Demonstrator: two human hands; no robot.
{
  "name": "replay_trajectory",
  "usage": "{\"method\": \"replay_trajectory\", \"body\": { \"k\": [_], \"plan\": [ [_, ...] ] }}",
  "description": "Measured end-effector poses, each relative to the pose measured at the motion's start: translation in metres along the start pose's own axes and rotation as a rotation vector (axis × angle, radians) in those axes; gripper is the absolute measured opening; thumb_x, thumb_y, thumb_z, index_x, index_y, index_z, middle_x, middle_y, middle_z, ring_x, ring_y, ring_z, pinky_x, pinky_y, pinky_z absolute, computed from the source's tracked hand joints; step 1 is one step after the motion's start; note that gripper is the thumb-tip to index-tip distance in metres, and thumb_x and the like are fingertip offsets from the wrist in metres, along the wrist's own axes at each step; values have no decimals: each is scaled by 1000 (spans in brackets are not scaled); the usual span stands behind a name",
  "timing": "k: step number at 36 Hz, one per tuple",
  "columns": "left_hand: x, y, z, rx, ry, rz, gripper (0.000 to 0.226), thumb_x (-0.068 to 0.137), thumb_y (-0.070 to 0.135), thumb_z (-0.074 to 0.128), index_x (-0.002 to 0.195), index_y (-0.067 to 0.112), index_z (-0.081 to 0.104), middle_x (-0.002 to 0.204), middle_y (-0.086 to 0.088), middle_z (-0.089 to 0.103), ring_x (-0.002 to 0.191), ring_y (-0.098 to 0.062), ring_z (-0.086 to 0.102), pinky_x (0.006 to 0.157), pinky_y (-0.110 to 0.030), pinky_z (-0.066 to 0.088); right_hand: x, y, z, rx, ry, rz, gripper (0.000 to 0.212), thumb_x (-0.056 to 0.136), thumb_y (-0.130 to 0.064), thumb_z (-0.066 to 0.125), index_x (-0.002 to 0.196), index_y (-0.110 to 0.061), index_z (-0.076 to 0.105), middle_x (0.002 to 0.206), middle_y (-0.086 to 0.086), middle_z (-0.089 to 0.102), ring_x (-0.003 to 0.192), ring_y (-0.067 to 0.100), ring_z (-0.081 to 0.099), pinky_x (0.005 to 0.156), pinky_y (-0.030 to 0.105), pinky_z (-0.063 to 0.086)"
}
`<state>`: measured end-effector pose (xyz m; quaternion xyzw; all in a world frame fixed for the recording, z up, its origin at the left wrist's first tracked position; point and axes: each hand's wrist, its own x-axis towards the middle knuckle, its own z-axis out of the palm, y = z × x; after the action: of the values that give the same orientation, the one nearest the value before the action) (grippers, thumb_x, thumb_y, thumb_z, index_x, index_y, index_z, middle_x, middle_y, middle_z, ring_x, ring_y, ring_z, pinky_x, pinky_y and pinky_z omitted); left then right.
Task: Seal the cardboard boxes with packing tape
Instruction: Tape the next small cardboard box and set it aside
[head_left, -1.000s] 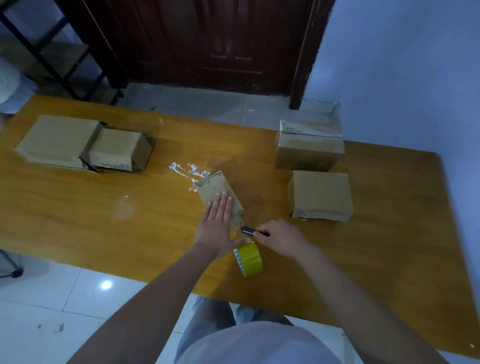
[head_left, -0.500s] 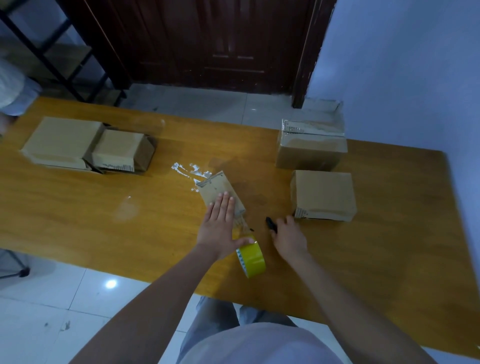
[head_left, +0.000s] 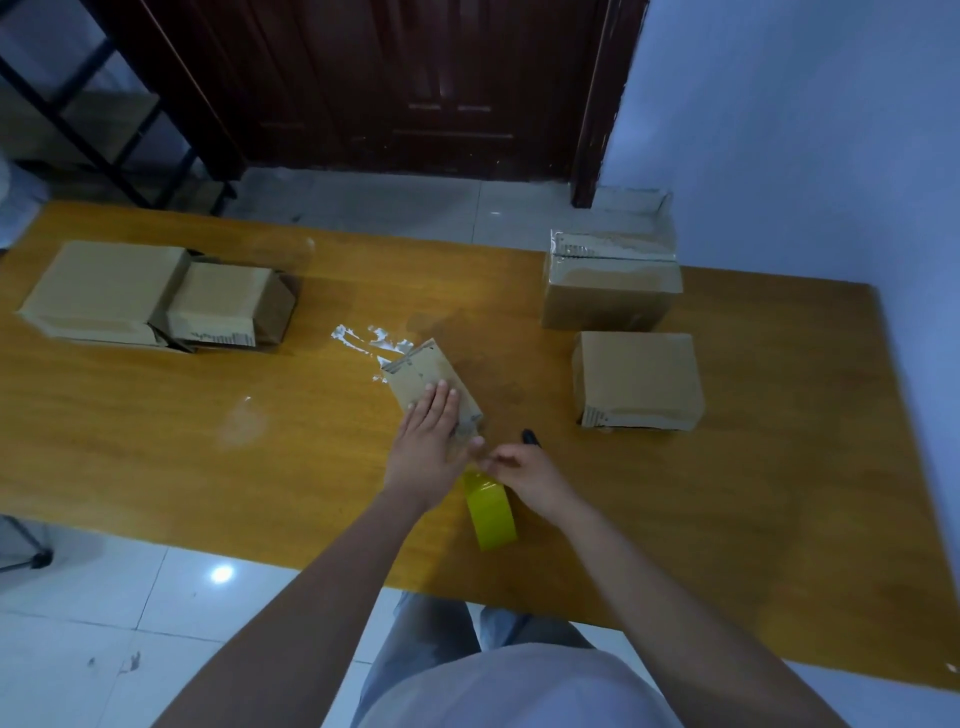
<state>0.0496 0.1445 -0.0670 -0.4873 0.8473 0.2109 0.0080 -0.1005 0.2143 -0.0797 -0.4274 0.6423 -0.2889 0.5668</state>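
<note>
The left hand (head_left: 427, 448) presses flat, fingers straight, on the small brown cardboard box (head_left: 429, 385) at mid-table. The right hand (head_left: 524, 476) reaches the yellow packing-tape roll (head_left: 490, 511) just beside it; whether its fingers pinch the tape, I cannot tell. A black pen-like tool (head_left: 531, 437) lies near on the orange wooden table (head_left: 208, 441).

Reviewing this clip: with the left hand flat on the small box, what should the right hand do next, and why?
Probably press the tape end down onto the small box: the left hand pins it, the right hand is at its near edge, beside the yellow tape roll.
</note>
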Motion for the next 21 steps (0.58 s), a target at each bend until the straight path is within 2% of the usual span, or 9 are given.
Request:
{"method": "replay_trajectory", "body": {
  "k": [3,6,8,10,12,15,18,21],
  "plan": [
    [3,5,7,29,60,-55,63,101,42,37,152,15,13,160,1,6,143,-7,-9,114,-25,-9,-6,3,3,-50,10,-56,20,92,-24,60,95,-8,71,87,-9,61,84,2,55,75,14,38],
    [5,6,12,52,81,-55,62,100,30,44,152,13,14,160,-1,8,147,-14,-1,116,-28,-6,-14,8,7,-74,24,-98,17,92,-20,60,96,-10,73,89,-15,61,83,-7,55,74,5,37],
    [5,5,15,70,123,-45,62,98,25,51,150,11,22,158,-4,17,147,-19,9,117,-32,4,-18,12,6,-49,61,-110,17,92,-19,59,97,-10,73,96,-8,64,89,-4,57,80,5,38],
    [5,4,18,108,194,-28,62,90,21,64,144,6,37,151,-9,35,142,-25,29,114,-39,22,-21,14,2,11,85,-100,16,92,-18,59,98,-11,72,101,-3,65,94,1,58,84,5,39],
    [7,2,22,148,251,-22,64,80,20,76,136,3,49,141,-13,49,132,-29,45,105,-44,38,-23,14,-2,68,105,-81,14,92,-16,59,98,-12,72,104,-2,64,98,2,58,85,5,38],
    [10,6,23,218,270,-50,66,73,25,82,129,2,57,133,-14,57,123,-29,54,92,-44,49,-25,11,-9,106,129,-78,14,92,-13,59,97,-10,72,105,-2,64,100,2,57,88,10,39],
    [11,20,16,288,197,-173,63,74,36,78,126,6,59,129,-13,59,111,-32,59,79,-39,49,-24,9,-18,98,150,-67,14,92,-15,58,89,-17,71,108,-2,63,107,11,57,93,24,41],
    [13,35,1,289,110,-358,62,81,50,67,123,7,52,120,-13,53,101,-34,53,80,-40,44,-23,9,-25,96,202,-89,16,93,-12,57,84,-15,69,109,-1,62,106,12,56,89,26,39]
  ]
}}
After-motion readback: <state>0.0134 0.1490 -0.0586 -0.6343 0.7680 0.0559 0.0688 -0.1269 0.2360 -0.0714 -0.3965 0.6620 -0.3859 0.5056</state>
